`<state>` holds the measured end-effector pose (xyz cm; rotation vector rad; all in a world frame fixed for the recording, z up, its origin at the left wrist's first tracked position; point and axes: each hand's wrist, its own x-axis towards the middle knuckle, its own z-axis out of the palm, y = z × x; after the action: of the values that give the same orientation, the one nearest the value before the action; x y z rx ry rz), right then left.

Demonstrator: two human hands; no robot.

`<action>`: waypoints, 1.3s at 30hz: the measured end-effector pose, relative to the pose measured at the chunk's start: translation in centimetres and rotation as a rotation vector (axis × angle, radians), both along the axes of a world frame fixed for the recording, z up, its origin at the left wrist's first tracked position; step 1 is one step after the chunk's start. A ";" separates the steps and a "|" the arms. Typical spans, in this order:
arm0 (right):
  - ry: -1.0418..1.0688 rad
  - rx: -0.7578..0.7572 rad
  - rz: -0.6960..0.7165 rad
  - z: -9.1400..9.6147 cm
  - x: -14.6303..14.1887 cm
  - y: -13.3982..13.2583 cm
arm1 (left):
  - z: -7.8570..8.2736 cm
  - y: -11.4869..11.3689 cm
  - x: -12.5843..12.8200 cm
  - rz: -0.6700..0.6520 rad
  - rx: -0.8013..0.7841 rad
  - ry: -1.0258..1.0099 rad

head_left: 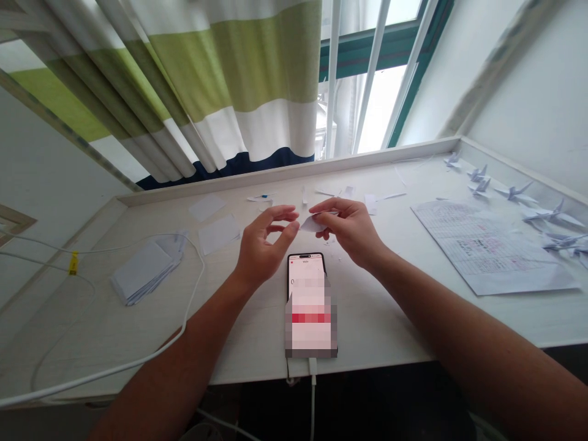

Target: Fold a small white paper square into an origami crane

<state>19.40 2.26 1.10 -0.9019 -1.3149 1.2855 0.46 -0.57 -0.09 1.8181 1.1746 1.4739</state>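
Note:
My right hand (346,223) pinches a small folded piece of white paper (312,225) between thumb and fingers, above the white desk. The paper comes to a point on its left side. My left hand (266,237) is just left of it, fingers curved and apart from the thumb. The left thumb tip is close to the paper's point; whether they touch, I cannot tell. Below both hands lies a phone (305,294) with a lit screen, part of it blurred out.
A stack of white paper (144,269) and loose sheets (219,234) lie left. Paper scraps (349,191) dot the back. At right are a written sheet (487,251) and several folded paper cranes (514,193). A white cable (195,300) crosses my left forearm; another (313,392) plugs into the phone.

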 end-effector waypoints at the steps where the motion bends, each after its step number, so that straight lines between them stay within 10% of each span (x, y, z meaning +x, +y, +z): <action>1: -0.027 0.036 0.021 -0.1 -0.1 -0.1 | 0.0 0.0 0.1 -0.040 -0.114 -0.067; 6: -0.101 0.171 0.134 -0.7 -0.4 -0.2 | 0.0 0.3 0.6 -0.248 -0.495 -0.240; 39: -0.092 0.337 0.102 -0.6 0.1 -0.6 | 0.2 0.0 0.7 -0.242 -0.468 -0.436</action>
<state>19.45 1.65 0.47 -0.6700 -1.6102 1.0652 1.19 -0.55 0.08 1.1989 0.9407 1.2415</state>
